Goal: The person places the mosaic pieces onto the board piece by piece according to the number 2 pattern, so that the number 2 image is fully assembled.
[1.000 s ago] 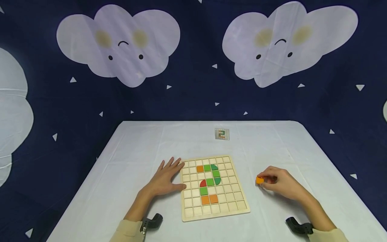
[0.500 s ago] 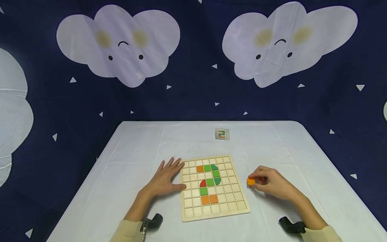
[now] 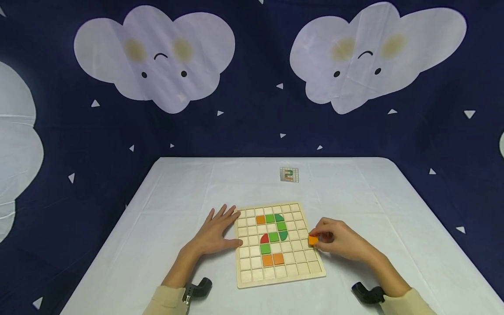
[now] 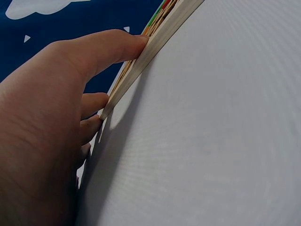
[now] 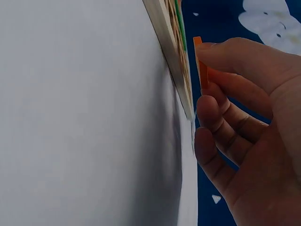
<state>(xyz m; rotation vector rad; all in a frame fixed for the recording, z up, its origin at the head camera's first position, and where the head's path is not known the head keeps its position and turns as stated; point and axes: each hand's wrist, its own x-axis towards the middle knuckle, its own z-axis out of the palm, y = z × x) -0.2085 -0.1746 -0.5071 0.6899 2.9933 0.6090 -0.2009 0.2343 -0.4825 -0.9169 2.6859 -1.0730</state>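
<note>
A square wooden grid board (image 3: 281, 283) lies on the white table, with orange, green and red tiles set in some of its cells. Spread at the board's left edge, my left hand (image 3: 214, 234) has its thumb and fingertips on the rim, as the left wrist view also shows. My right hand (image 3: 340, 238) pinches an orange square tile (image 3: 313, 240) between thumb and fingers, over the board's right edge. The right wrist view has that tile (image 5: 201, 63) edge-on, above the board's surface. A red quarter-round tile (image 3: 264, 239) and green tiles (image 3: 273, 236) sit mid-board.
A small card (image 3: 289, 174) bearing a coloured grid pattern stands near the back of the white table (image 3: 189, 183). Behind it hangs a dark blue cloth (image 3: 260, 122) with clouds and triangles. Black wrist devices (image 3: 368, 293) sit close over the table at both sleeves.
My right hand has travelled left with the orange tile, from the bare tabletop to over the board's right edge. The left hand and the board have stayed in place.
</note>
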